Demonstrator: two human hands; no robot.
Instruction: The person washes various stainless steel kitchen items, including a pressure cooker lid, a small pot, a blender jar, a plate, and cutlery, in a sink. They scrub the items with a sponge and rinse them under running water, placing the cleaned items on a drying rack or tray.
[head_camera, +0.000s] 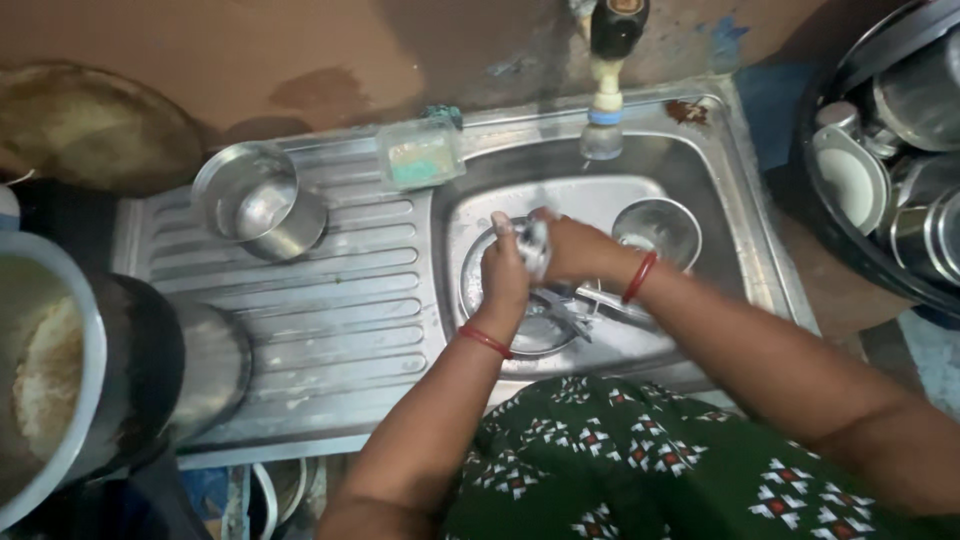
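Washing-up at a steel sink (740, 250), seen from above. The left hand (503, 272) and right hand (572, 250) meet over the basin, fingers clenched together around a small pale object (535, 247), too blurred to identify; it may be a scrubber or a utensil. Beneath them lies a round plate (480, 300) with cutlery (570, 310) across it. A steel bowl (657, 230) sits just beside the right wrist, under the tap (605, 120). On the drainboard (330, 300) stand a steel pot (258, 200) and a soap tub (420, 153). Judged step: scrubbing one item. The next move calls for a firm hold on the wet piece while it is turned or rinsed.
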